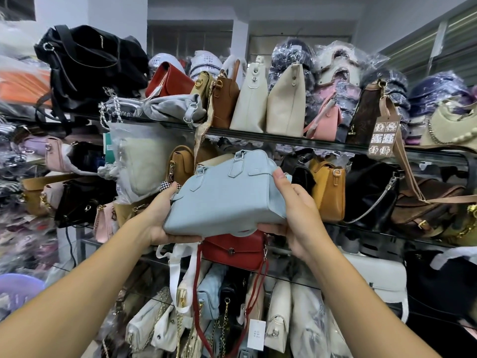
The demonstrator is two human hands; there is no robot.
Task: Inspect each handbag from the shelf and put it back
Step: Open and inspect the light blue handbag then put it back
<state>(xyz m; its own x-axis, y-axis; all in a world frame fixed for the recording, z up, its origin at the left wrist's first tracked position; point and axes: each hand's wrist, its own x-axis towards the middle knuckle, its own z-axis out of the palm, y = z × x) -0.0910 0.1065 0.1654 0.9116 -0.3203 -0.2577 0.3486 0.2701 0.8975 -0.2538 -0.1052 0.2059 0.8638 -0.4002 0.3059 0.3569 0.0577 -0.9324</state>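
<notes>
A light blue handbag (227,195) is held in the air in front of the middle glass shelf (374,229), tilted with its bottom toward me and its short handles pointing away. My left hand (158,218) grips its lower left end, thumb on the side and fingers underneath. My right hand (296,210) grips its right end, thumb up on the side and fingers under the base. The bag's far side is hidden.
Glass shelves (284,140) packed with handbags fill the view: white and brown bags (258,99) above, mustard bag (329,189) and black bag (369,192) to the right, a red bag (233,250) just below. A black backpack (87,65) sits top left.
</notes>
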